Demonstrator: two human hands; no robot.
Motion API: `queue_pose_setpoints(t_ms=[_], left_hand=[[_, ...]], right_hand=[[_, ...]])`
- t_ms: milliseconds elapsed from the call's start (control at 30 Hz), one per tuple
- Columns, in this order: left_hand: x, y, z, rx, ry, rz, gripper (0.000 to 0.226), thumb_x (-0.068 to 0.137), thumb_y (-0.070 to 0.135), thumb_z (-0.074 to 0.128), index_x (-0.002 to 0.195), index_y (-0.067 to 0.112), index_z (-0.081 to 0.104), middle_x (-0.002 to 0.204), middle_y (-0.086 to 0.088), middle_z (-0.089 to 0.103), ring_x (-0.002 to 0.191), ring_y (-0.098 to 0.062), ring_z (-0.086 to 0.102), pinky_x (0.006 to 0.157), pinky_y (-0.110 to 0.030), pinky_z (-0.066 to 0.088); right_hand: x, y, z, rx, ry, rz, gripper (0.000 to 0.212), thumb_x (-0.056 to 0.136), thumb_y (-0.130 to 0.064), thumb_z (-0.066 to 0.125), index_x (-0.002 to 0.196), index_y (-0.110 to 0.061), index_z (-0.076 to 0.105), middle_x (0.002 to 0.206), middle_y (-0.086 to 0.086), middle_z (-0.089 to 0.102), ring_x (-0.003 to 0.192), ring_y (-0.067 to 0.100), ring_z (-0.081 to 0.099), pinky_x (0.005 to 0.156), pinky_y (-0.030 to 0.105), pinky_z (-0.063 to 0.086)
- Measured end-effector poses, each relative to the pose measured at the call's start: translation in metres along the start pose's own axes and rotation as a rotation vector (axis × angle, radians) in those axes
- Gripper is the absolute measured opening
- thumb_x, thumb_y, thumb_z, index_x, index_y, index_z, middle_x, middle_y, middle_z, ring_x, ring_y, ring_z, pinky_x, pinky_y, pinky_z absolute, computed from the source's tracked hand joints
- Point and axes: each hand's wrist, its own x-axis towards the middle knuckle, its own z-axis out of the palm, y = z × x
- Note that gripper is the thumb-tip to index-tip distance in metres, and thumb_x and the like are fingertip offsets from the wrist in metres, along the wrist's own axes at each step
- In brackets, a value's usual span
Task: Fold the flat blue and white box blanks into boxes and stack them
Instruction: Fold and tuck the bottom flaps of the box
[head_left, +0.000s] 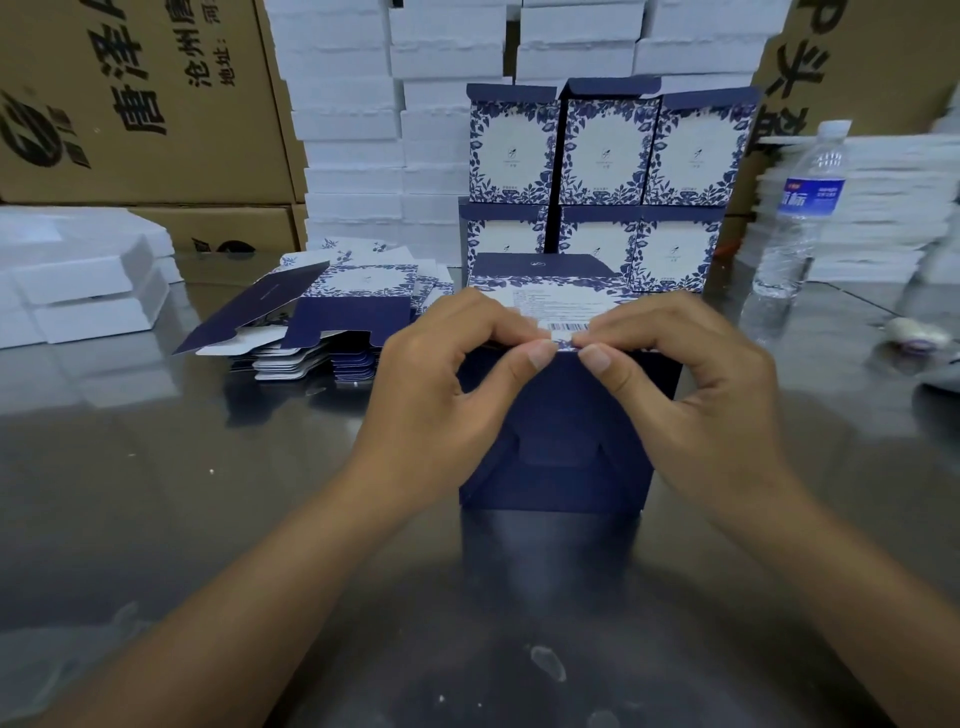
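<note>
Glossy dark table (156, 493); brown cartons (130, 93) upper left, white box stacks (353, 135) behind, water bottle (795, 218) right. Folded boxes (608, 150) stacked centre-back, flat blanks (322, 317) left of centre. Your left hand (447, 395) and right hand (691, 389) pinch top edge of navy box (561, 441), frame centre.

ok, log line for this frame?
box: part-folded, on table | left hand: pinches its top edge | right hand: pinches its top edge | flat blanks: piled left | finished boxes: stacked behind
</note>
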Motion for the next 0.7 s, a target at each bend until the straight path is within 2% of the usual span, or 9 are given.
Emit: queue_pose_setpoints(t_ms=[133, 267, 433, 700], left_hand=[[-0.0002, 0.0004, 0.0004, -0.004, 0.005, -0.023, 0.008, 0.085, 0.013, 0.063, 0.082, 0.009, 0.068, 0.084, 0.004, 0.066, 0.087, -0.011, 0.063, 0.080, -0.024, 0.048], [0.0000, -0.0027, -0.0025, 0.022, 0.002, 0.007, 0.011, 0.086, 0.012, 0.062, 0.083, 0.004, 0.069, 0.085, 0.005, 0.066, 0.089, -0.010, 0.063, 0.081, -0.019, 0.048], [0.0001, -0.0059, -0.0067, 0.049, 0.012, 0.032, 0.013, 0.086, 0.011, 0.061, 0.083, 0.001, 0.069, 0.089, 0.005, 0.067, 0.093, -0.007, 0.063, 0.085, -0.017, 0.048], [0.0001, -0.0091, -0.0068, -0.012, 0.014, -0.018, 0.007, 0.088, 0.013, 0.059, 0.086, 0.014, 0.065, 0.092, 0.011, 0.066, 0.097, 0.001, 0.062, 0.087, -0.011, 0.045]], right_hand=[[-0.0002, 0.0011, -0.0036, -0.034, 0.020, 0.014, 0.005, 0.081, -0.020, 0.067, 0.086, -0.018, 0.067, 0.086, -0.007, 0.063, 0.087, 0.014, 0.062, 0.081, 0.020, 0.046], [0.0010, 0.0004, -0.0041, -0.011, -0.010, 0.061, 0.003, 0.081, -0.021, 0.066, 0.084, -0.021, 0.066, 0.084, -0.007, 0.063, 0.087, 0.017, 0.062, 0.079, 0.024, 0.047], [0.0016, 0.0019, -0.0048, 0.006, -0.005, 0.054, 0.004, 0.081, -0.019, 0.066, 0.084, -0.021, 0.066, 0.084, -0.009, 0.063, 0.086, 0.015, 0.061, 0.079, 0.022, 0.046], [-0.0014, 0.0090, -0.0056, 0.017, 0.039, 0.050, 0.007, 0.087, -0.016, 0.061, 0.087, -0.015, 0.068, 0.089, -0.006, 0.067, 0.091, 0.013, 0.065, 0.085, 0.025, 0.049]])
